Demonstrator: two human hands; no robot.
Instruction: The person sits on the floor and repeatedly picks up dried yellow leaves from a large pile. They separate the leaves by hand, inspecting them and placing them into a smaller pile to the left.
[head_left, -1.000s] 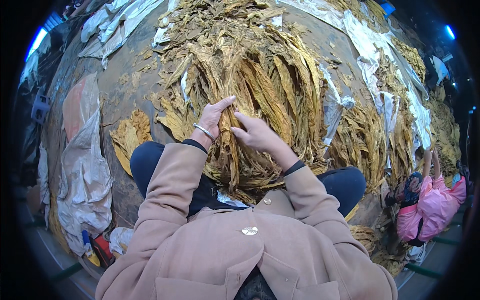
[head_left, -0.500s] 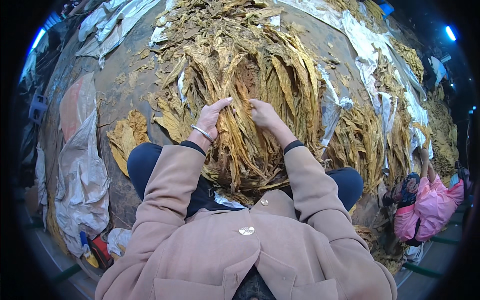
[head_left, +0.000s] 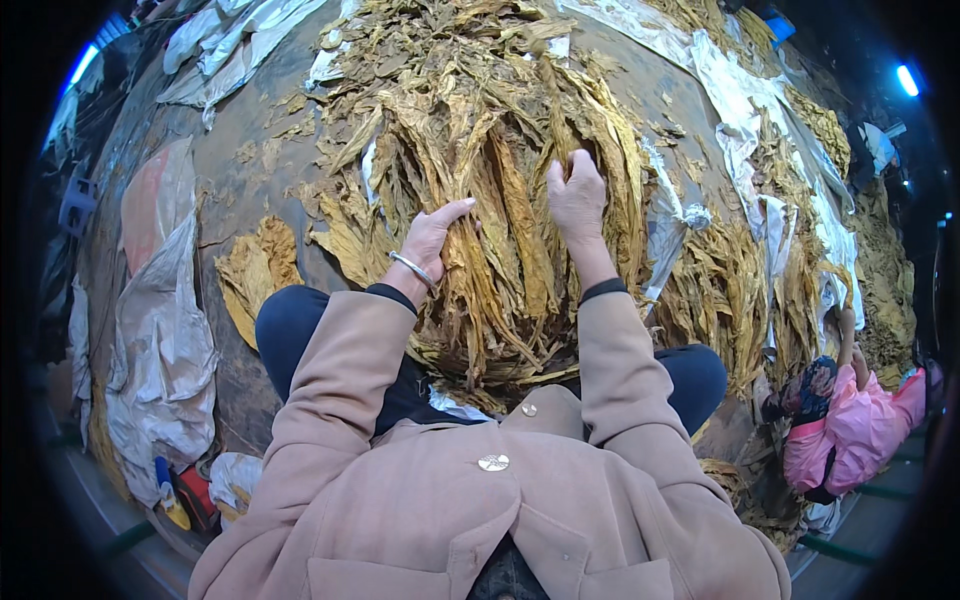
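Note:
A wide heap of dried tobacco leaves (head_left: 520,235), yellow and brown and crumpled, lies before my crossed legs. My left hand (head_left: 428,240), with a silver bangle at its wrist, is closed around leaves on the heap's left side, thumb on top. My right hand (head_left: 578,200) is farther out on the right side, its thumb and forefinger closed at a long leaf that runs away from me. The other fingers of that hand curl under and are partly hidden.
White plastic sheeting (head_left: 160,350) lies at the left beside a loose tobacco leaf bundle (head_left: 258,275). More leaves (head_left: 710,300) and white sheets (head_left: 740,150) spread on the right. A person in pink (head_left: 850,430) works at the far right, an arm reaching to leaves.
My right hand has moved away from my left hand, outward and to the right over the heap. My left hand has stayed nearly in place. Orange-brown leaves now show between the hands.

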